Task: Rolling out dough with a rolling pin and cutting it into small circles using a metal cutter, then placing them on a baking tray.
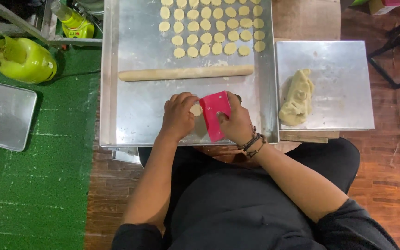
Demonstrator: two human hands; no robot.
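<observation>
Holding a pink plastic scraper [215, 115] upright on its edge, your right hand [237, 124] has its fingers closed around the blade's right side, a beaded bracelet [252, 142] at the wrist. Item two: your left hand [178, 115], fingers curled and pinching a small round dough piece [196, 109] right against the scraper's left face (whether the piece rests on the metal or is lifted clear, you cannot tell). Both hands sit over the near, bare part of a large steel tray [135, 97]. Item three: a long dough roll [186, 72] lying crosswise on the tray, just beyond your hands and apart from them. Item four: rows of small dough discs [211, 28], set close together on the tray's far half, past the roll. Item five: a smaller square steel tray [339, 83] just beside the large one on your right, carrying a lump of dough [297, 98] near its left edge. Item six, to your left on green matting [38, 185]: another steel tray [5, 113], partly out of frame, and a yellow-green plastic container [24, 59] lying on its side. Item seven: a yellow bottle [75, 23] behind a metal frame at the far left.
</observation>
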